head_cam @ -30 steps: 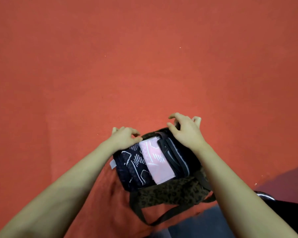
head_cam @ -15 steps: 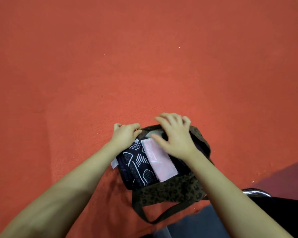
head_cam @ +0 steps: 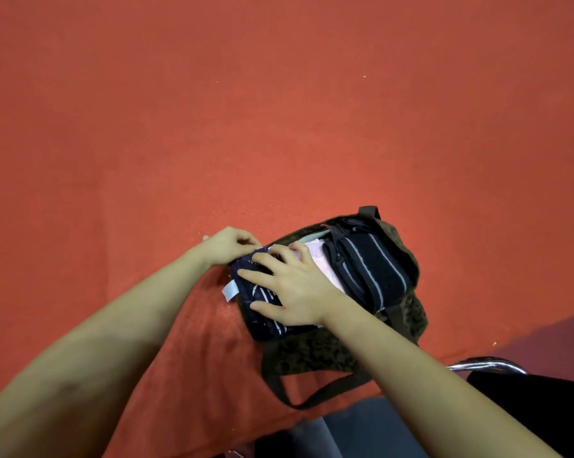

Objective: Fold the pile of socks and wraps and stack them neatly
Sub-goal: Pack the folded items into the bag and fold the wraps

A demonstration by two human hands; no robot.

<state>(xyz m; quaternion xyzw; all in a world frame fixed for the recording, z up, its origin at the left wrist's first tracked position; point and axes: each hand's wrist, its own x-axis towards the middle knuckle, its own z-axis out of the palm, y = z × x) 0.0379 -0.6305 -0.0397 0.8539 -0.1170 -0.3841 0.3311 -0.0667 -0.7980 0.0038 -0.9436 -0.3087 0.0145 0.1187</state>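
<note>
Two bare hands at work over folded cloth: right hand (head_cam: 292, 292) spread flat, fingers straight, pressing on dark patterned fold (head_cam: 262, 312); left hand (head_cam: 227, 244) curled, pinching that fold's far corner. White tag (head_cam: 230, 290) sticking out at left edge. Just beside, pale pink piece (head_cam: 325, 262), then black wrap with grey stripes (head_cam: 366, 269), all sitting in mouth of open leopard-print bag (head_cam: 315, 355). Bag lying on red worktop (head_cam: 279, 127), strap looped toward near edge.
</note>
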